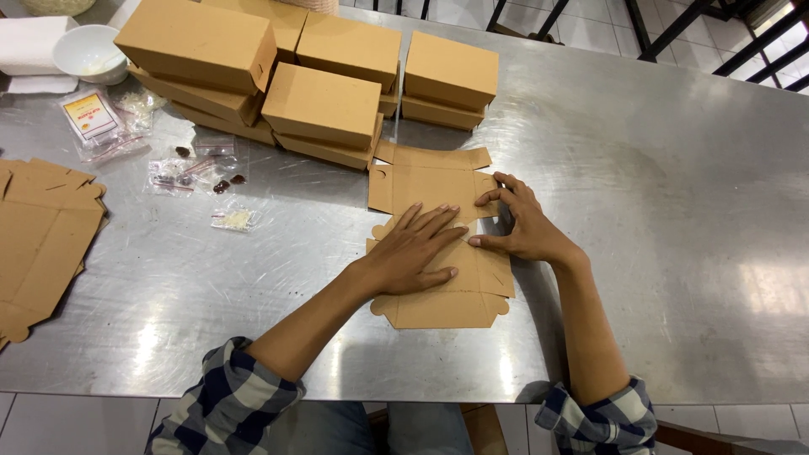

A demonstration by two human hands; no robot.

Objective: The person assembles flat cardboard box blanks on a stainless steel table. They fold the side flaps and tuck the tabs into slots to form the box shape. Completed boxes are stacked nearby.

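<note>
I see my left hand [413, 248] pressed flat, fingers spread, on an unfolded brown cardboard box blank [438, 240] lying near the front edge of the steel surface [657, 211], while my right hand [522, 223] rests on the blank's right side with fingers bent, pinching its side flap. Behind it stand stacked folded brown boxes [320, 105]; to the left lie small clear sachets [181, 175], a red-and-yellow labelled packet [91, 116], a white bowl [88, 52] and more flat blanks [42, 240].
</note>
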